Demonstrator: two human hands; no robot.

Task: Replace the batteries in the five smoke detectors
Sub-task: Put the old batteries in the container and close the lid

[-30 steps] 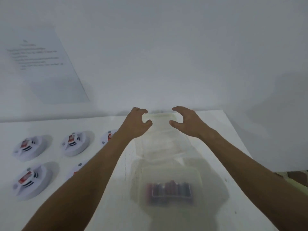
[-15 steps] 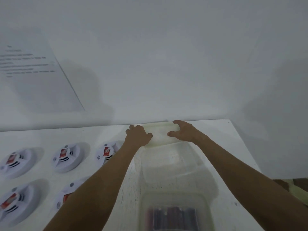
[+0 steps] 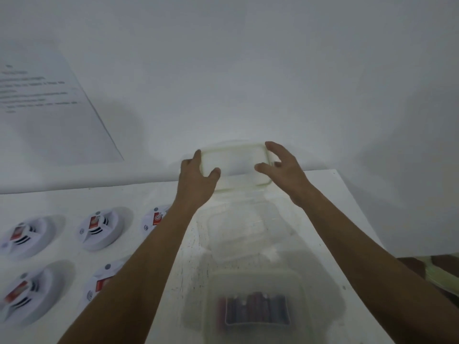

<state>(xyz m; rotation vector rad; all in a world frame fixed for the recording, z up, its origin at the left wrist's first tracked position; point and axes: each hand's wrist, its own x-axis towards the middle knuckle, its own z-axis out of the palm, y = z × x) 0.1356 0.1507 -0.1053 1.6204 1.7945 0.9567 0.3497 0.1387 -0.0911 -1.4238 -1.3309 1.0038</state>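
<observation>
Evidently light and slightly flexible, the translucent rectangular plastic lid (image 3: 236, 165) is pinched at its short edges by left hand (image 3: 197, 181) and right hand (image 3: 285, 170), fingers curled round the rim.

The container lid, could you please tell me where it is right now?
In the head view, the lid is lifted at the table's far edge near the wall, held between the left hand and right hand, above the open clear container.

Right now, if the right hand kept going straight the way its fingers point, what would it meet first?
The right hand already holds the container lid. Beyond it, probably the white wall behind the table; depth is unclear.
</observation>
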